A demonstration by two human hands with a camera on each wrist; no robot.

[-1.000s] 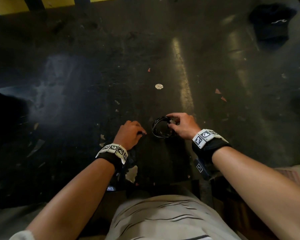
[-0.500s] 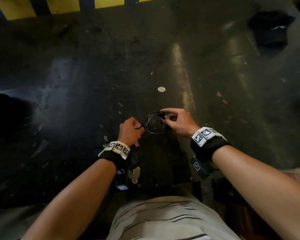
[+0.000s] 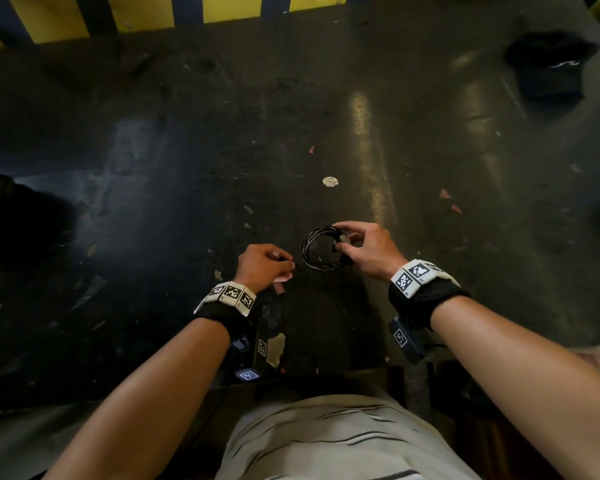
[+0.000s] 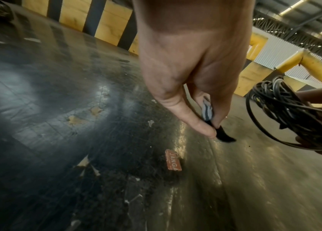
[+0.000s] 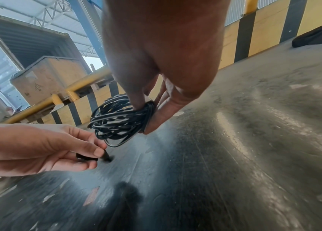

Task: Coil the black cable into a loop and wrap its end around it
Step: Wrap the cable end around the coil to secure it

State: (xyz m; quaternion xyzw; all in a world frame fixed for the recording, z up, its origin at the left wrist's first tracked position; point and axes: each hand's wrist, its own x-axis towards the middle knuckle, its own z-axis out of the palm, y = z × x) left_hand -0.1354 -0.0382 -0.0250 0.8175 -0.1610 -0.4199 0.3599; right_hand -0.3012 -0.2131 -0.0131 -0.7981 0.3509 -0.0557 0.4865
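Observation:
The black cable (image 3: 317,249) is wound into a small loop of several turns, held above the dark floor. My right hand (image 3: 364,249) pinches the loop's right side between thumb and fingers; in the right wrist view the coil (image 5: 116,121) hangs from that pinch. My left hand (image 3: 265,266) is just left of the loop and pinches the cable's short black end (image 4: 222,136) between thumb and forefinger. The end (image 5: 104,156) sits below and left of the coil. The stretch between end and coil is hard to see.
The floor (image 3: 187,168) is dark, worn and littered with paper scraps, among them a red label (image 4: 172,160). A black bundle (image 3: 548,71) lies at the far right. A yellow-and-dark striped barrier (image 3: 153,15) runs along the far edge.
Both hands have risen slightly in the head view. The left hand drew a little away from the loop, still pinching the cable end. The right hand keeps its hold on the coil.

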